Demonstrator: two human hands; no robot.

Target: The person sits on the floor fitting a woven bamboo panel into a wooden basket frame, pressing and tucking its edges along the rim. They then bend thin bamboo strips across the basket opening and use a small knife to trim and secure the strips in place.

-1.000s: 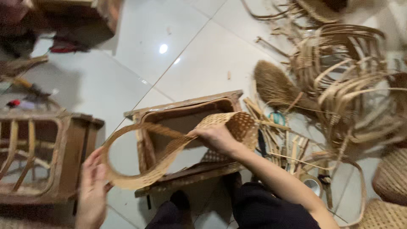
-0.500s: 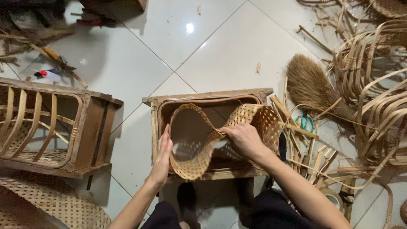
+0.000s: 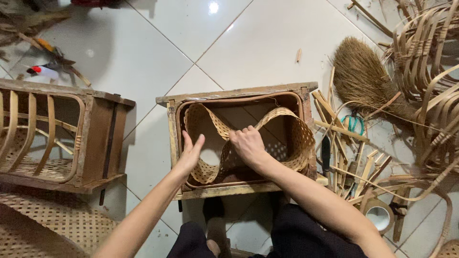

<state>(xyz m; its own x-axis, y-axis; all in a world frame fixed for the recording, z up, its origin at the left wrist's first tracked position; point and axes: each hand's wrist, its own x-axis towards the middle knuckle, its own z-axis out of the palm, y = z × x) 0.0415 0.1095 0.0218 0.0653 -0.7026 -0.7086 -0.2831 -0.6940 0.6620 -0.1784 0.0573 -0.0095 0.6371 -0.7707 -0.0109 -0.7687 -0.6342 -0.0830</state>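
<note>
Seen from above: a rectangular wooden frame mould on white floor tiles, with a woven cane strip looped and buckled inside it, pressed against the right and left inner walls and folded inward at the middle. Left hand open, fingers straight and close together, edge of the palm laid against the strip's left bend; touching, not gripping. Right hand closed over the strip's central fold, fingers curled around the weave, knuckles up.

To the left, just beside the mould, a second wooden frame holding a basket skeleton of bent cane ribs. Bottom left, a sheet of open cane weave partly under that frame. To the right, a fibre brush, green-handled scissors, loose cane splints, a tape roll and a heap of curved cane ribs. Top left, a small white bottle with red cap. Dark-trousered knees below the mould.
</note>
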